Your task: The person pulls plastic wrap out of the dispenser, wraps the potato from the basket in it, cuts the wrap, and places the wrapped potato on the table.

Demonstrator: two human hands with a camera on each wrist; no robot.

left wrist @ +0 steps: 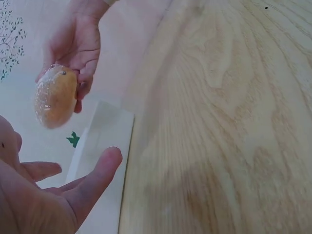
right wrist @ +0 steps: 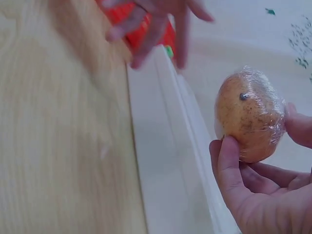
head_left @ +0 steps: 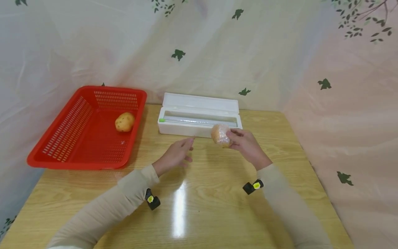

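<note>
Nearest the front edge of the wooden worktop point(head_left: 199, 207) the two beige sleeves point(head_left: 102, 207) come in from either side, each with a small black camera at the wrist. Farther in, near the middle of the worktop, the left hand point(head_left: 174, 155) hovers just above the wood with its fingers relaxed and spread, holding nothing; its fingertips point toward the far edge. Just beside it, toward the right, the right hand point(head_left: 245, 143) is raised off the surface and its fingers and thumb curl round a potato wrapped in clear film point(head_left: 220, 135). In the right wrist view the film shows as a shiny, wrinkled skin tight over the brown speckled potato, which sits on the fingertips clear of the worktop.

Right behind the wrapped potato, toward the far edge, stands a white film dispenser box point(head_left: 199, 117) with its lid open and a roll lying inside; a small green tab shows at its left end. At the far left corner sits a red plastic basket point(head_left: 62, 138) with slotted walls, overhanging the left edge a little. A bare potato point(head_left: 125, 122) lies inside it, near its right wall. A pale curtain with green leaf prints point(head_left: 178, 54) hangs behind.
</note>
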